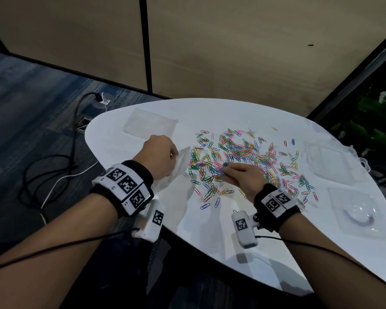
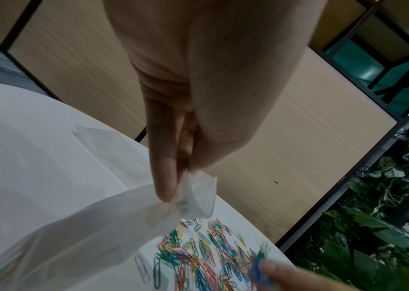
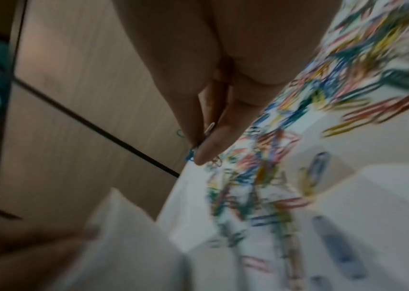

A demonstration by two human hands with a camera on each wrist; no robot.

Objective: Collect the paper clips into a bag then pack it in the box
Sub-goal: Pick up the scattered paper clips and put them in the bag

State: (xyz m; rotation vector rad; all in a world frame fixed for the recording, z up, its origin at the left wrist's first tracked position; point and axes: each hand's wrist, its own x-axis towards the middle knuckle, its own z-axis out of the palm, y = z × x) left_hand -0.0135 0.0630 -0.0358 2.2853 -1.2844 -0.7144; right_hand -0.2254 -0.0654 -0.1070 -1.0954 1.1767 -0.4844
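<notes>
Several coloured paper clips point(image 1: 250, 161) lie scattered over the middle of the white table point(image 1: 210, 230). My left hand point(image 1: 159, 156) pinches the rim of a clear plastic bag point(image 1: 181, 166), just left of the pile; in the left wrist view the bag point(image 2: 74, 206) hangs from my thumb and fingers point(image 2: 166, 177). My right hand point(image 1: 239, 175) hovers over the pile's near side, pinching a few paper clips point(image 1: 225, 165) at its fingertips, a short way right of the bag's mouth. The right wrist view is blurred but shows clips point(image 3: 191, 153) between the fingertips point(image 3: 206, 149).
A clear plastic sheet or bag point(image 1: 149, 124) lies flat at the table's far left. Clear plastic box parts point(image 1: 328, 161) and a clear tray point(image 1: 359, 212) sit at the right. Cables point(image 1: 54, 170) run over the carpet at left. Plants point(image 1: 377, 121) stand beyond the right edge.
</notes>
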